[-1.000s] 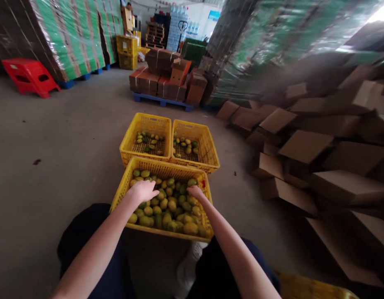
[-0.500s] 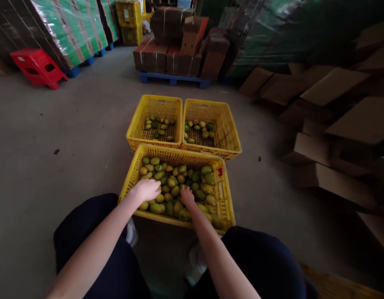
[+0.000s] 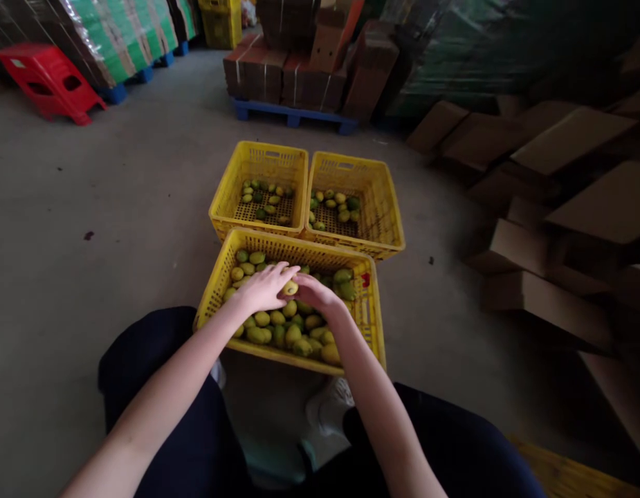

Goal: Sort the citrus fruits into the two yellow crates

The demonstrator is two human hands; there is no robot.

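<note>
A yellow plastic crate [image 3: 299, 357] on the floor between my legs holds many green and yellow mangoes [image 3: 257, 335]. Over its middle my two hands meet around one yellowish mango [image 3: 290, 288]. My left hand [image 3: 265, 287] has its fingers closed on the fruit from the left, partly covering it. From the other side, my right hand [image 3: 315, 292] curves against the same mango, its fingertips near those of the left. The undersides of both hands are hidden.
Beyond stand two more yellow crates, a left one [image 3: 216, 207] and a right one [image 3: 395, 221], each with some mangoes at the bottom. Cardboard boxes [image 3: 542, 304] pile up on the right. A red stool [image 3: 52, 83] and a loaded blue pallet [image 3: 293, 114] are farther back.
My hands were apart, reaching among the mangoes; they have come up and together around one mango. The view has tilted slightly downward.
</note>
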